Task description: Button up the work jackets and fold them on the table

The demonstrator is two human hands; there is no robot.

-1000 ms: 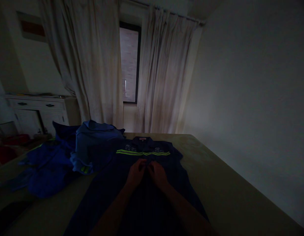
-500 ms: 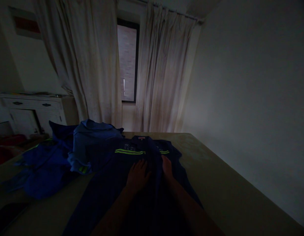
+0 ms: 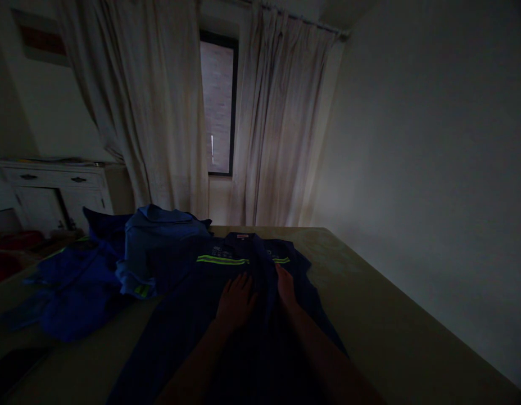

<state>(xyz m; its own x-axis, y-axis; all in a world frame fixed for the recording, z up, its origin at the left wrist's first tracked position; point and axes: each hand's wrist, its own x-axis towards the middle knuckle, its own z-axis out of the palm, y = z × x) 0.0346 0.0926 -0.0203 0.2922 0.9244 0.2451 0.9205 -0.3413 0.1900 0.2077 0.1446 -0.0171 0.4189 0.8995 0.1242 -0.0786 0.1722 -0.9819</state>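
A dark navy work shirt [image 3: 188, 332] with yellow-green reflective stripes lies spread front-up on a pale table [image 3: 382, 332]. My left hand [image 3: 236, 301] rests flat on the shirt's chest, fingers stretched out toward the stripe. My right hand [image 3: 285, 286] lies along the shirt's front opening just right of centre, its fingers extended and pressed on the cloth. The room is dim, so fine detail of the fingers is hard to make out.
A heap of brighter blue garments [image 3: 117, 259] lies on the table's left side. A white cabinet [image 3: 53, 188] stands at the far left. Pale curtains [image 3: 159, 112] flank a narrow window [image 3: 220, 107] behind the table. A plain wall runs along the right.
A second ago both hands were bunched together at the shirt's centre front. They have since parted and flattened onto the cloth, and the right front panel has shifted slightly.
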